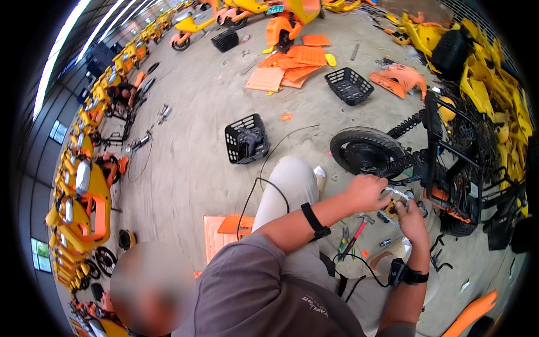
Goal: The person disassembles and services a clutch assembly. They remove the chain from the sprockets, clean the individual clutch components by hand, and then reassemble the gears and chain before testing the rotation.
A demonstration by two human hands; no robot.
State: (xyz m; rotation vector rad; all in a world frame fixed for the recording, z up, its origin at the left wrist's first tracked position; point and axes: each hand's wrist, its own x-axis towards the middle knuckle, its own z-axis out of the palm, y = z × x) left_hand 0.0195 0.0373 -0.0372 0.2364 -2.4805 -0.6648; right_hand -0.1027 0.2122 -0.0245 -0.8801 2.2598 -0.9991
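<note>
- Now my left grip (369,194) is curling at one end of a silvery twisted strip (397,193); whether it is pinching the metal, I cannot tell.
- My right grip (412,222) is bending in near the strip's other end, thumb toward the left hand; I cannot tell how firmly it is closing.
- The strip itself is lying between both hands, just beside the stripped scooter frame (433,154).
- Below my wrists, a red-handled hammer (355,235) is resting on the floor (193,106), with green-handled pliers (343,238) lying just beside it.
- By my left leg, an orange panel (213,238) is lying flat.
- Ahead of my hands, the frame's black wheel (365,151) is leaning over.
- Farther out, one black basket (247,158) is holding dark parts, and another (351,96) is standing near a pile of orange panels (300,63).
- Beyond, yellow scooters (92,196) are lining the left side, and yellow body panels (480,90) are heaping up at the right.
</note>
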